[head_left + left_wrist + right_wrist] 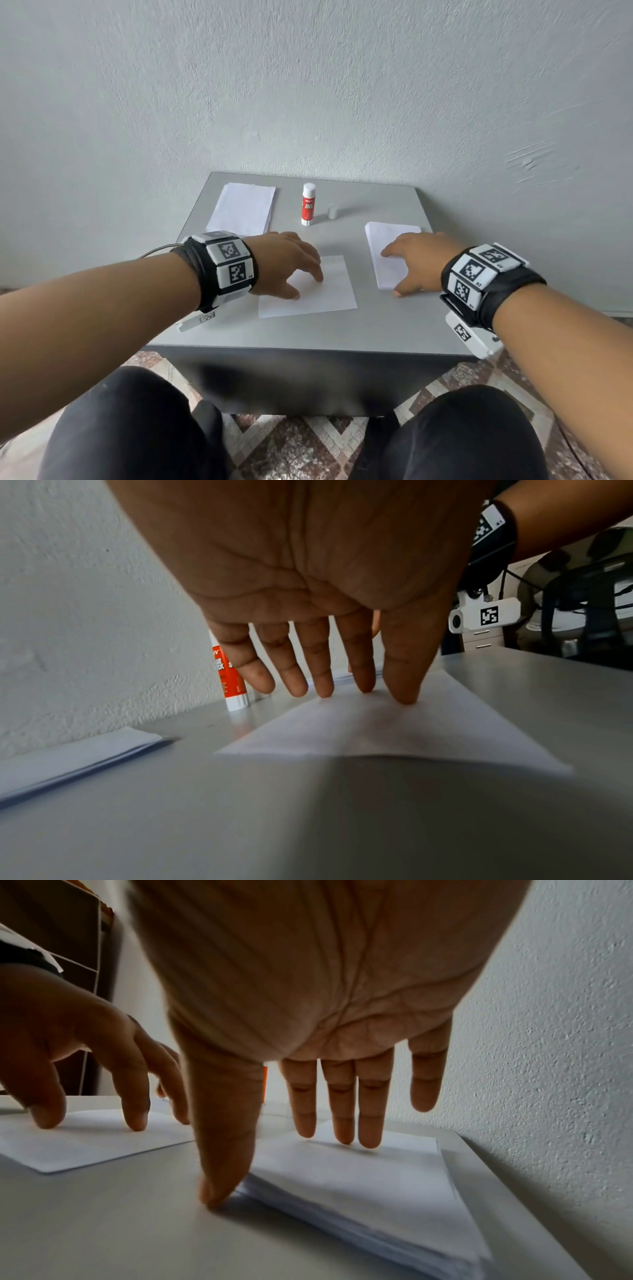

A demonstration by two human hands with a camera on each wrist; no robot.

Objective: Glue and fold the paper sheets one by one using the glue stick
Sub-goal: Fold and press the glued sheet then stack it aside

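One thin, limp sheet point(318, 291) lay under the left hand's point(287, 262) straight fingertips; the right hand point(416, 262), fingers flat, rested on the stack point(383, 240). It seemed best lifted by a corner.

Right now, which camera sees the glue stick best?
The head camera: the whole glue stick stands upright in the open, its cap off beside it. The left wrist view shows only its lower part behind the fingers. The right wrist view shows just an orange sliver.
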